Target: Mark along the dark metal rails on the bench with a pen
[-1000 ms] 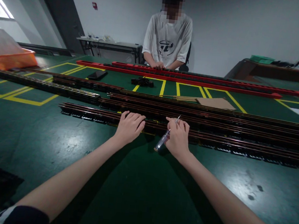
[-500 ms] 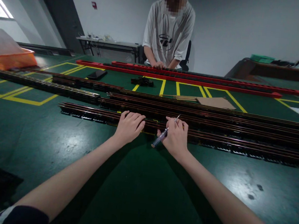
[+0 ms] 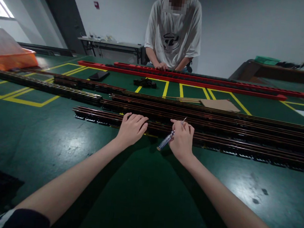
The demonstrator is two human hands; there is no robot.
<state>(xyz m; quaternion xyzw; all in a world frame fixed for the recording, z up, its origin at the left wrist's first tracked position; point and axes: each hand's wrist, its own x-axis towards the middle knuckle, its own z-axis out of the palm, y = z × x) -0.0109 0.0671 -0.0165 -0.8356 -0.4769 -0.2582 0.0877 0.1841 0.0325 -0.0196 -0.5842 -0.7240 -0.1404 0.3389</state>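
Observation:
A long, dark slotted strip with copper-coloured lines [image 3: 99, 117] lies crosswise in front of me. My left hand [image 3: 131, 129] is laid over it, fingers curled across the far edge and the thumb on the near side. To the right, my right hand [image 3: 182, 139] holds a screwdriver [image 3: 166, 140] with a clear bluish handle; its thin shaft points up and away between the fingers. This hand also rests against the strip, its fingertips partly hidden. Just beyond lie several similar dark strips [image 3: 238, 125], side by side.
Yellow tape marks the green table [image 3: 142, 197]. Farther back are a cardboard piece [image 3: 220, 104], a black phone-like slab [image 3: 99, 75], dark small parts [image 3: 145, 83] and red long rails [image 3: 199, 82]. An orange basket [image 3: 12, 60] stands left. A person in a white shirt [image 3: 173, 36] works opposite.
The nearest strip has slid to the right; its left end is closer to my left hand. My right hand has shifted slightly right with the screwdriver, while my left hand stays in place.

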